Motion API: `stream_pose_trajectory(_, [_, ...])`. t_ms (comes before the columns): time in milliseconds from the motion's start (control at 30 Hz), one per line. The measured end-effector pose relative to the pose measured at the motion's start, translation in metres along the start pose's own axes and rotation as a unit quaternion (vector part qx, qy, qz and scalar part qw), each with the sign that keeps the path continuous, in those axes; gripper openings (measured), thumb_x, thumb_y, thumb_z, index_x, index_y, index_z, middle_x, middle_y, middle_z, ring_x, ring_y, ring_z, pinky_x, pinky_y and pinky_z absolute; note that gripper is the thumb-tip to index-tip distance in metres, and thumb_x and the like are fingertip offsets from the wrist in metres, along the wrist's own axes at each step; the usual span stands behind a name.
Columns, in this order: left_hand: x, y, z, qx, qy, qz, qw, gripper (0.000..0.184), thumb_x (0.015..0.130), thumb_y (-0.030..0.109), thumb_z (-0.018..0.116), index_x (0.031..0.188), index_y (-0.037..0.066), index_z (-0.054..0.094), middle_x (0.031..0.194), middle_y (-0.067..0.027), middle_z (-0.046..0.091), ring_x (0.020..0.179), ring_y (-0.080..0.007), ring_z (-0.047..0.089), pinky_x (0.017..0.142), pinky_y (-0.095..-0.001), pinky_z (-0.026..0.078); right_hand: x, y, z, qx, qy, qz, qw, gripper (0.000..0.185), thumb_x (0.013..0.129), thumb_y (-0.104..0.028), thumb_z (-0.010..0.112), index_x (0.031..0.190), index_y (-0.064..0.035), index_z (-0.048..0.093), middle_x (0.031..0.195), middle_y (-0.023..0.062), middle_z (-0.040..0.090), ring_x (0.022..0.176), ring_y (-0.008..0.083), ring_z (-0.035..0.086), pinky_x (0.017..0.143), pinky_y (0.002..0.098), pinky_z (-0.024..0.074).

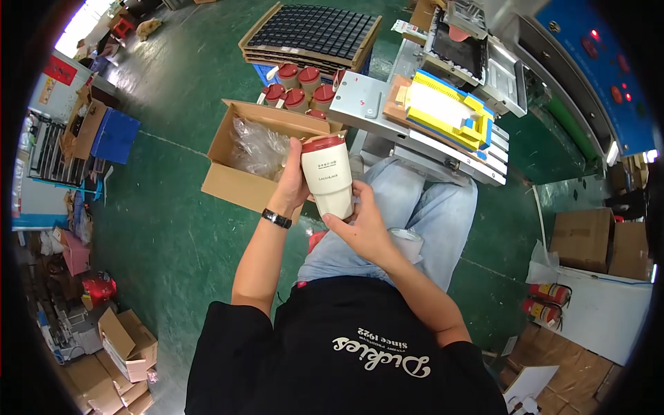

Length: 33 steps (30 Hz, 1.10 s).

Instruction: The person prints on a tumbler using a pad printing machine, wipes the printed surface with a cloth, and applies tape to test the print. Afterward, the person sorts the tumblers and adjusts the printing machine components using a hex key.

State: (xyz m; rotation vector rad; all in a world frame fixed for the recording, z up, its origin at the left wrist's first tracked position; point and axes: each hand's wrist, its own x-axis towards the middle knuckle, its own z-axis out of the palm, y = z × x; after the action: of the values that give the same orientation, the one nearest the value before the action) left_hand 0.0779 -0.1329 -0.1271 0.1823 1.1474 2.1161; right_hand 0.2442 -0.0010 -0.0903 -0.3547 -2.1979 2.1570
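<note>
A cream tumbler with a dark red lid and small printed text is held upright between both hands, above my lap. My left hand wraps round its left side near the lid, a dark watch on the wrist. Round the lower right side and base of the tumbler are the fingers of my right hand. Behind the tumbler an open cardboard box holds clear plastic bags. Several similar tumblers with red lids stand beyond that box.
To the right of the box is a machine with a metal plate and a yellow fixture. Stacked black trays stand at the back. A white roll lies by my thighs. Fire extinguishers are at the right.
</note>
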Motion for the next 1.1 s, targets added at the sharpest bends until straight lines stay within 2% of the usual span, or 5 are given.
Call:
stream_pose_trajectory(233, [-0.012, 0.026, -0.012, 0.054, 0.023, 0.02, 0.998, 0.079, 0.108, 0.071, 0.043, 0.147, 0.004, 0.059, 0.141, -0.0138, 0.067, 0.122, -0.024, 0.066, 0.102, -0.0384, 0.055, 0.008, 0.0, 0.012, -0.019, -0.013, 0.03, 0.999, 0.076, 0.092, -0.002, 0.076, 0.153, 0.0038, 0.03, 0.14, 0.027, 0.052, 0.121, 0.0315, 0.065, 0.097, 0.0392, 0.0577])
stream_pose_trajectory(567, [0.004, 0.124, -0.047, 0.356, -0.218, -0.031, 0.908, 0.058, 0.096, 0.029, 0.078, 0.147, 0.005, 0.06, 0.136, -0.009, 0.067, 0.119, -0.0195, 0.062, 0.101, -0.0344, 0.052, 0.026, -0.013, -0.011, -0.009, -0.117, -0.014, 0.993, 0.071, 0.095, -0.001, 0.072, 0.157, 0.0029, 0.036, 0.145, 0.0217, 0.052, 0.125, 0.0283, 0.061, 0.102, 0.0377, 0.054])
stream_pose_trajectory(733, [0.024, 0.168, -0.041, 0.424, -0.126, 0.029, 0.896, 0.057, 0.088, 0.021, 0.082, 0.14, 0.009, 0.065, 0.128, -0.0065, 0.068, 0.107, -0.0179, 0.061, 0.091, -0.0324, 0.053, 0.039, -0.018, -0.007, 0.178, -0.061, 0.015, 0.982, 0.068, 0.096, 0.002, 0.069, 0.157, 0.0014, 0.039, 0.144, 0.018, 0.054, 0.124, 0.0265, 0.062, 0.102, 0.0375, 0.0526])
stream_pose_trajectory(867, [0.074, 0.213, -0.055, 0.429, -0.002, 0.129, 0.894, 0.049, 0.089, 0.023, 0.079, 0.135, 0.011, 0.066, 0.116, -0.0065, 0.066, 0.089, -0.0151, 0.06, 0.065, -0.0253, 0.05, 0.029, -0.033, -0.026, 0.04, -0.059, -0.019, 0.997, 0.063, 0.097, 0.004, 0.067, 0.155, 0.0007, 0.042, 0.142, 0.0161, 0.056, 0.123, 0.0245, 0.063, 0.1, 0.0361, 0.0526])
stream_pose_trajectory(1100, [0.119, 0.242, -0.099, 0.448, 0.157, 0.195, 0.858, 0.051, 0.093, 0.03, 0.076, 0.137, 0.007, 0.064, 0.114, -0.0111, 0.067, 0.089, -0.0172, 0.062, 0.066, -0.0257, 0.052, 0.013, -0.007, -0.048, -0.048, -0.078, 0.066, 0.994, 0.055, 0.099, 0.0, 0.067, 0.15, 0.0, 0.048, 0.14, 0.0153, 0.057, 0.119, 0.0232, 0.064, 0.099, 0.035, 0.0527])
